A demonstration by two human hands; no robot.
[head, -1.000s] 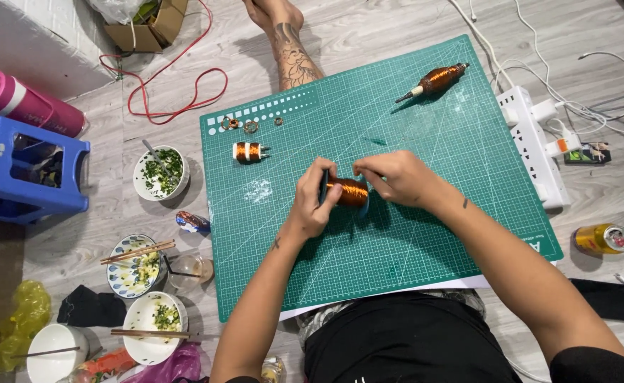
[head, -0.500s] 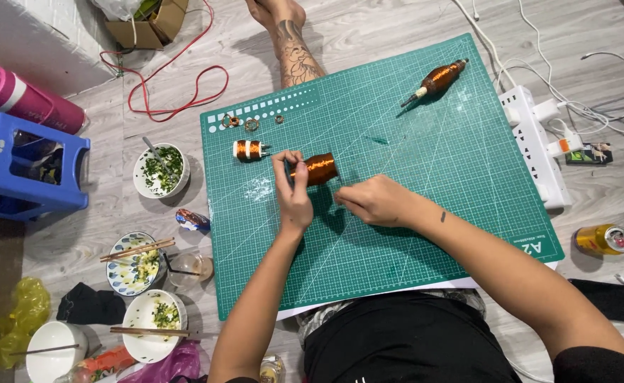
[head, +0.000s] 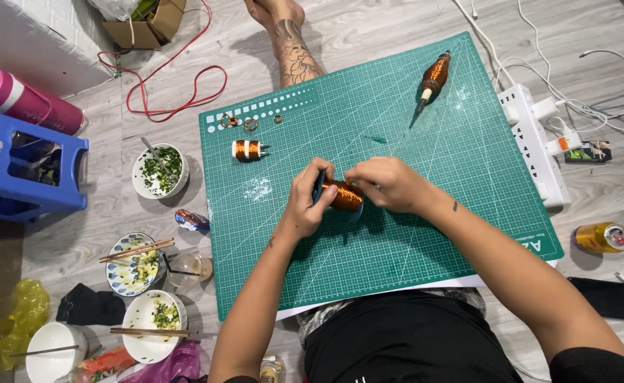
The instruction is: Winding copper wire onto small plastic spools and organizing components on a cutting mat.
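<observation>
A spool of copper wire (head: pixel 343 195) lies on its side near the middle of a green cutting mat (head: pixel 425 234), which is spread on a pale wooden floor (head: pixel 369 28). Both hands grip it — the left hand (head: pixel 306 202) is curled around its near-left end, fingers closed over the dark flange, and the right hand (head: pixel 388 183) closes on its right end from above, fingertips pinched at the coil. The spool is held just over the mat's surface; whether it touches the mat cannot be told.

Toward the mat's left edge, well apart from the hands, a smaller copper coil (head: pixel 248 150) with white ends lies on its side. Near the far left corner sit a few small metal rings (head: pixel 240 123). Near the far edge, right of centre, lies a pen-shaped tool wrapped in copper wire (head: pixel 432 76), its dark tip pointing toward the hands.

Off the mat's right edge a white power strip (head: pixel 532 152) lies on the floor with plugs in it, and a yellow drink can (head: pixel 603 237) lies beside the near right corner. Off the left edge are bowls of food (head: pixel 159 171) with chopsticks (head: pixel 136 250), a blue plastic stool (head: pixel 25 174), a pink bottle (head: pixel 27 104) and a looped red cable (head: pixel 177 89). A tattooed foot (head: pixel 292 42) rests just past the far edge.
</observation>
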